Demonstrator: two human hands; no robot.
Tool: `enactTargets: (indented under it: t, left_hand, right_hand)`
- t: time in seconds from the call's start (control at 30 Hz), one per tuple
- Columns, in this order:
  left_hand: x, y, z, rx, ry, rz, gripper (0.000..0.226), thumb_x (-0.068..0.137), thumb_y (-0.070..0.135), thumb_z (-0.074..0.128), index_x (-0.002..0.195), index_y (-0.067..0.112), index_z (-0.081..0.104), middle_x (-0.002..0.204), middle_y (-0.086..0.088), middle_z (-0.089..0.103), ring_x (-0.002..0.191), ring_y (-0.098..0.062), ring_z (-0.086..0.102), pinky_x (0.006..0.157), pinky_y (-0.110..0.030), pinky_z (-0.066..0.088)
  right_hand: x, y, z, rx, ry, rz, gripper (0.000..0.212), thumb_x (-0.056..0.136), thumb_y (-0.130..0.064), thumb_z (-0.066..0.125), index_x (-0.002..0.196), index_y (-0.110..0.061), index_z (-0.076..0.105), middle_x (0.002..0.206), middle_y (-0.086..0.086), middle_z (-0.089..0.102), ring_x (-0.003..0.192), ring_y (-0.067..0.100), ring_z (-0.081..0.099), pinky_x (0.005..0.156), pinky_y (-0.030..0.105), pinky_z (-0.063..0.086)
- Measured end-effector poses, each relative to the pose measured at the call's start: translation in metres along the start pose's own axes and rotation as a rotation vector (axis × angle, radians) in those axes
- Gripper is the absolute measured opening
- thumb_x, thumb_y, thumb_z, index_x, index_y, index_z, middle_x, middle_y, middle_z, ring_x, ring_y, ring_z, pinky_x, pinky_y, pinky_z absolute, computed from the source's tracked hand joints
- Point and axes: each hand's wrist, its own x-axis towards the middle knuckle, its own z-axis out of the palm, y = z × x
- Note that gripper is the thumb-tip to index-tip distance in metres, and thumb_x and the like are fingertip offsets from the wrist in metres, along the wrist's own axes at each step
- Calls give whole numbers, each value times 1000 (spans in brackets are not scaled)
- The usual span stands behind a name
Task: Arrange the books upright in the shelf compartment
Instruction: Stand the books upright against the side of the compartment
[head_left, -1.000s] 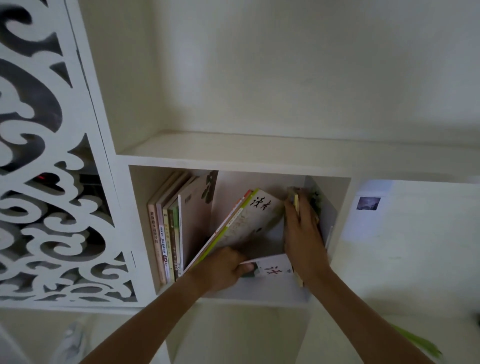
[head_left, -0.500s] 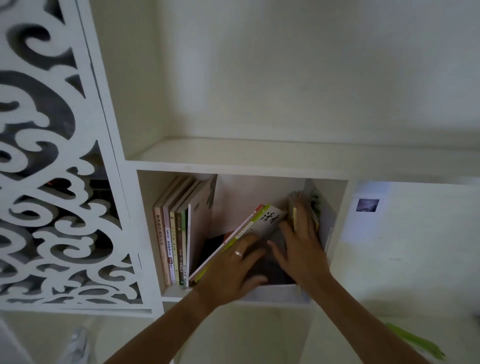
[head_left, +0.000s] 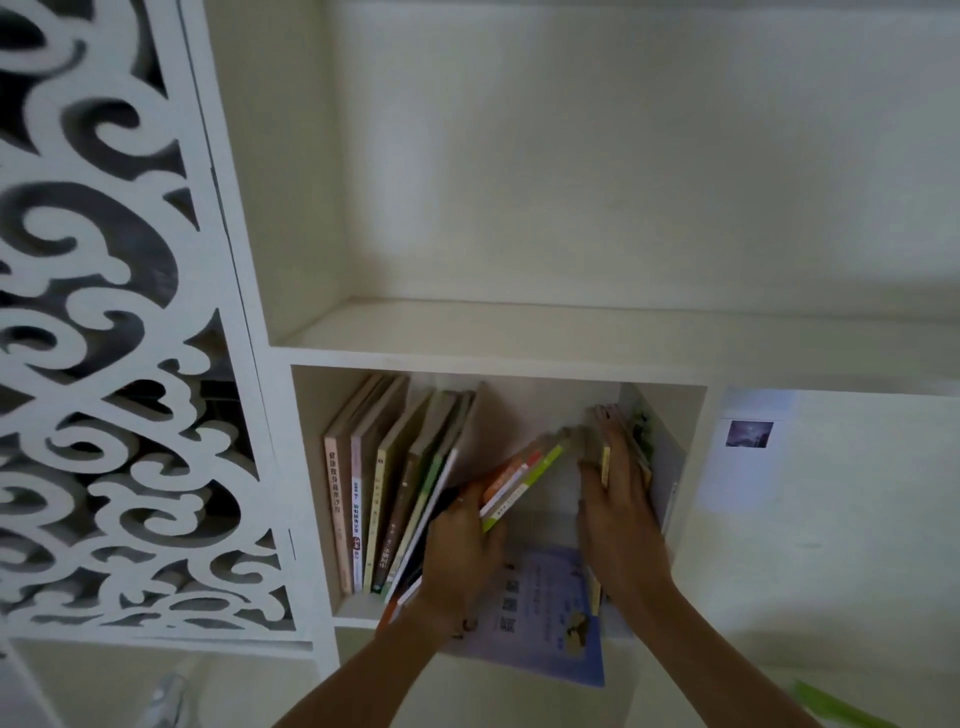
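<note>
Now L hand (head_left: 462, 545) fingers curled round leaning books (head_left: 519, 480); R hand (head_left: 621, 519) fingers flat vs right-side books (head_left: 641, 441).

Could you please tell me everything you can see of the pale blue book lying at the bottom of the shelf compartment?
The pale blue book lies flat on the compartment floor, not upright, its near edge sticking out past the front lip. Its glossy-looking cover carries small dark print, square code-like marks and a brownish picture near the lower right corner. The left hand overlaps its left side; the right hand is at its right edge.
</note>
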Motion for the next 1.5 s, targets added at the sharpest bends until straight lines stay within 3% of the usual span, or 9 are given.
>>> enactTargets:
  t: [0.17, 0.33, 0.43, 0.5, 0.63, 0.83, 1.07, 1.27, 1.5]
  left_hand:
    - [-3, 13, -9, -229, 365, -119, 44, 102, 41, 55, 140, 20, 54, 121, 2, 70, 108, -12, 68, 87, -33, 58]
    - [6, 15, -22, -377, 518, -187, 59, 101, 14, 57, 152, 29, 32, 150, 7, 47, 138, -9, 47, 112, -46, 45]
    - [5, 1, -27, -135, 489, -44, 81, 99, 2, 57, 160, 34, 13, 162, 7, 28, 147, -14, 34, 118, -46, 37]
    - [-3, -17, -19, 272, 578, 141, 96, 91, -4, 70, 162, 17, 9, 165, -11, 15, 147, -31, 31, 114, -50, 41]
    - [-3, -33, -20, 599, 431, 344, 95, 76, -14, 79, 155, 9, 31, 167, -20, -5, 155, -39, 8, 126, -49, 17]
    - [0, -35, -24, 654, 400, 370, 78, 81, -11, 76, 150, 8, 46, 168, -15, -2, 156, -35, 5, 123, -51, 23]
    - [2, -41, -19, 604, 414, 341, 68, 81, -5, 79, 142, -5, 49, 169, -12, -1, 155, -34, 10, 125, -50, 17]
    - [-3, -39, -28, 715, 354, 345, 70, 86, -8, 70, 148, -9, 38, 165, -22, 8, 154, -41, 12, 126, -51, 13]
    - [-10, -36, -40, 736, 289, 373, 82, 81, 11, 83, 150, -1, 41, 166, -23, 8, 154, -39, 12, 126, -50, 14]
  right_hand:
    - [-4, 1, 4, -57, 92, -28, 60, 93, 1, 67, 149, -5, 47, 168, 24, 10, 156, 40, 11, 119, 57, 32]
    - [-8, 5, 6, -127, 147, -78, 49, 92, 1, 67, 140, -2, 57, 165, 26, 20, 153, 43, 22, 118, 58, 31]
    - [-7, 4, 6, -145, 156, -70, 32, 94, 5, 62, 126, 0, 64, 165, 26, 21, 153, 42, 23, 119, 58, 30]
    - [-7, 4, 8, -160, 169, -75, 27, 95, 5, 58, 121, 0, 66, 165, 26, 23, 153, 42, 24, 120, 58, 27]
    - [-9, 5, 14, -190, 181, -116, 36, 91, 3, 60, 126, -2, 65, 165, 26, 23, 153, 43, 21, 122, 61, 21]
    - [-13, -3, 13, -296, 250, 13, 65, 91, 0, 65, 152, -5, 44, 165, 28, 17, 154, 46, 15, 124, 61, 17]
    - [-8, -17, 3, -348, 233, 127, 68, 101, -4, 57, 160, -1, 22, 167, 25, 14, 155, 41, 17, 127, 49, 19]
    - [9, -14, -6, -396, 97, 195, 55, 93, 1, 63, 143, 11, 43, 136, 32, 53, 112, 40, 59, 99, 41, 51]
    - [35, -21, -14, -233, -117, 347, 55, 53, -5, 97, 97, 11, 69, 105, 32, 61, 91, 42, 62, 76, 41, 59]
